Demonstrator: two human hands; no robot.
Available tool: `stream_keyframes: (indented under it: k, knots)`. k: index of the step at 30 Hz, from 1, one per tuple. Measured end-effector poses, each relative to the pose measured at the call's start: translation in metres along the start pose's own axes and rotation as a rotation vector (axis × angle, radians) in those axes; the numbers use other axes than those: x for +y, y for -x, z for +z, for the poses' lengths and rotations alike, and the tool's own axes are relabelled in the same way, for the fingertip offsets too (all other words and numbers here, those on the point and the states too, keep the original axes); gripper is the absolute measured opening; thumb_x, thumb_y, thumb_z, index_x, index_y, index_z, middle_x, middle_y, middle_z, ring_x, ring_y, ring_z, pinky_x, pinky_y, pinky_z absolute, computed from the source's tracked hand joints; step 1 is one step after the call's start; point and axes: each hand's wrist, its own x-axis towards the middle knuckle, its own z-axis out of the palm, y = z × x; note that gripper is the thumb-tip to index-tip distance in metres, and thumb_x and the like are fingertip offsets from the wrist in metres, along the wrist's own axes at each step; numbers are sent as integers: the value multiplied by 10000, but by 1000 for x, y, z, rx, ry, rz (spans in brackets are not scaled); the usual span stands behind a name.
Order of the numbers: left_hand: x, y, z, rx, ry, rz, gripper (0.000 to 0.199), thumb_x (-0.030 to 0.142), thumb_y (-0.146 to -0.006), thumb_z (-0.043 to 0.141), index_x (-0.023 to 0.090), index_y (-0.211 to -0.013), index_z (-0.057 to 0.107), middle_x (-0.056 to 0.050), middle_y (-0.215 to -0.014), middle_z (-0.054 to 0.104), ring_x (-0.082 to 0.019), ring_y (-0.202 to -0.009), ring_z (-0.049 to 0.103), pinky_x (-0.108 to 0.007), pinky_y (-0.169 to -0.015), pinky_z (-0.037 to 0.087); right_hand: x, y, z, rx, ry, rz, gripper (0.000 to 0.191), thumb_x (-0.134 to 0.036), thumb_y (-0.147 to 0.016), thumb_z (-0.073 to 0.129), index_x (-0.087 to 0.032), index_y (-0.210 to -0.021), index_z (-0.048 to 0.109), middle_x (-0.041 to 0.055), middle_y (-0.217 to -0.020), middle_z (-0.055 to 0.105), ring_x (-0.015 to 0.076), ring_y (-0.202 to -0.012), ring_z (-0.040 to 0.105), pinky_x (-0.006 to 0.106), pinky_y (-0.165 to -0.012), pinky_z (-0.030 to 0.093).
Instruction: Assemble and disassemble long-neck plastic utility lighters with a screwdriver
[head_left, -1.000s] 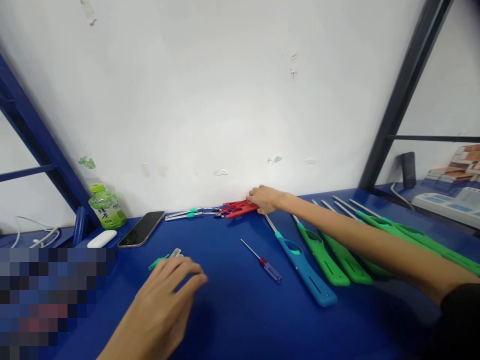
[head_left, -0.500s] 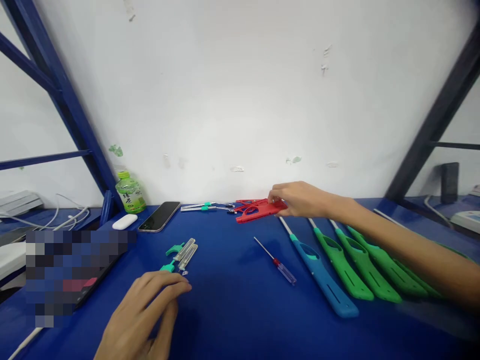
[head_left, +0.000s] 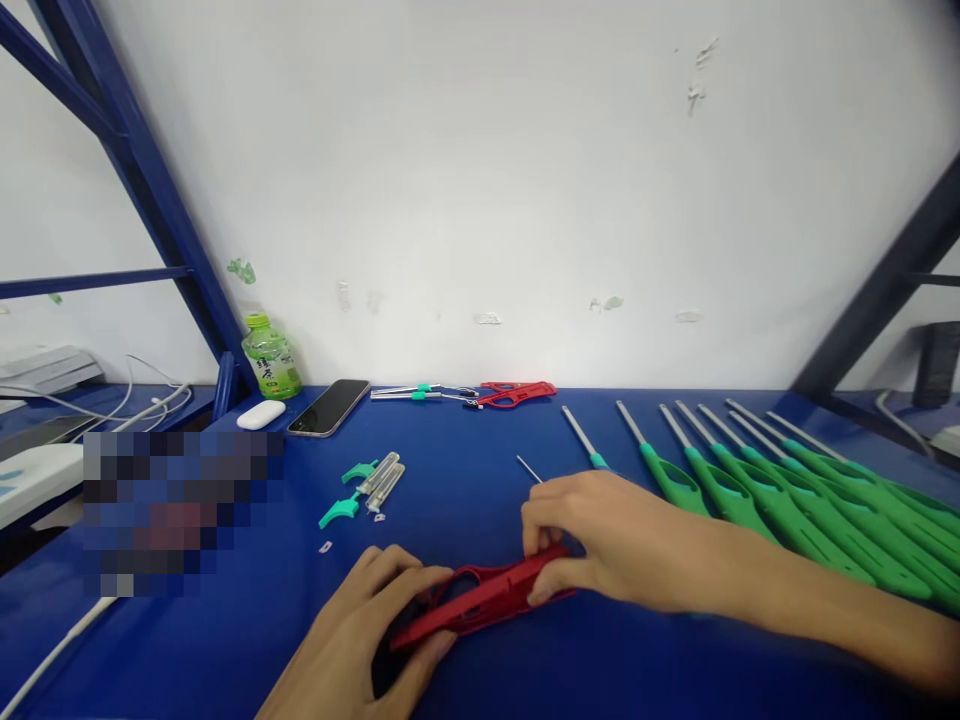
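Thumb and fingers of the left hand (head_left: 360,622) and right hand (head_left: 589,535) pinch opposite ends of the red handle (head_left: 484,602) between them, presumably steadying it; clear tubes (head_left: 388,487) lie beyond the left fingers, probably for easy reach.

The casing (head_left: 484,602) sits between your left hand (head_left: 356,630) and right hand (head_left: 589,530). Beyond them, the phone (head_left: 330,408) lies right of the bottle (head_left: 273,365). Lighters (head_left: 817,532) lie to your right.

- held casing (head_left: 480,598): red
- lighters, right (head_left: 904,580): green, teal collars (head_left: 691,454)
- trigger pieces (head_left: 341,511): teal
- bottle (head_left: 271,365): green
- tabletop (head_left: 457,480): plain blue
- wall (head_left: 450,180): white, green flecks (head_left: 241,270)
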Motion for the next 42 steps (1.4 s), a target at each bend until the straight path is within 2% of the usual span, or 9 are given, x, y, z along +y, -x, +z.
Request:
stream_keyframes:
  k: [4, 10, 14, 18, 22, 25, 30, 36, 42]
  knots:
    - [-10, 0, 4, 75, -28, 46, 360, 367, -1031, 664, 389, -1388, 703, -13, -1223, 786, -231, -1093, 783, -335, -927, 680, 10, -2, -8, 57, -63, 4, 187, -402, -1029, 722, -269, -911, 779, -12, -925, 789, 177, -816, 711, 301, -720, 432]
    - [-22, 10, 10, 156, -191, 69, 648, 424, -998, 679, 402, -1613, 477, -17, -1175, 808, -278, -1074, 812, -403, -846, 713, 53, -8, -18, 231, -173, 169, 361, -544, -1024, 623, -251, -914, 802, 33, -805, 778, 187, -684, 640, 335, -644, 420]
    - [-11, 9, 7, 308, -256, 107, 517, 476, -1031, 613, 389, -1538, 565, -35, -1187, 816, -280, -1018, 829, -386, -740, 720, 82, -14, -10, 246, -270, 235, 400, -579, -1000, 623, -238, -892, 802, 28, -716, 718, 175, -637, 574, 326, -586, 389]
    - [-8, -4, -9, 316, -298, 159, 326, 438, -1092, 531, 313, -1324, 723, -62, -1201, 795, -243, -1020, 803, -351, -815, 696, 90, -17, -3, 229, -350, 240, 430, -609, -987, 624, -230, -888, 803, 21, -716, 701, 168, -643, 573, 317, -599, 414]
    - [-20, -54, -45, 156, -507, 158, 380, 320, -1125, 417, 206, -1186, 773, -109, -1109, 773, -269, -1032, 734, -438, -907, 644, 86, -17, 1, 218, -387, 240, 446, -624, -983, 625, -227, -881, 801, 19, -728, 700, 158, -621, 565, 310, -585, 411]
    - [-35, -116, -68, 59, -597, 115, 212, 266, -1094, 570, 185, -1154, 757, -86, -1114, 759, -266, -1090, 715, -490, -984, 604, 84, -17, 1, 226, -393, 246, 446, -619, -982, 623, -222, -894, 805, 12, -694, 663, 155, -590, 538, 310, -567, 396]
    - [-62, -201, -64, -41, -721, 60, 346, 390, -1045, 711, 187, -1323, 670, -104, -1349, 687, -261, -1153, 707, -486, -975, 618, 78, -14, 0, 264, -393, 231, 459, -623, -996, 598, -223, -884, 794, 9, -677, 627, 156, -603, 508, 304, -561, 374]
    - [-79, -234, -38, -74, -772, 73, 377, 393, -1043, 712, 186, -1354, 654, -107, -1357, 680, -262, -1142, 710, -481, -955, 626, 76, -8, -2, 294, -391, 224, 409, -574, -1011, 602, -238, -870, 786, 1, -680, 604, 151, -618, 459, 311, -571, 338]
    - [-76, -240, -36, -112, -848, 157, 375, 397, -1045, 709, 189, -1354, 655, -108, -1362, 679, -262, -1146, 709, -483, -962, 624, 55, 4, -10, 280, -453, 230, 369, -526, -1033, 606, -231, -869, 757, -19, -673, 602, 138, -614, 443, 290, -571, 327]
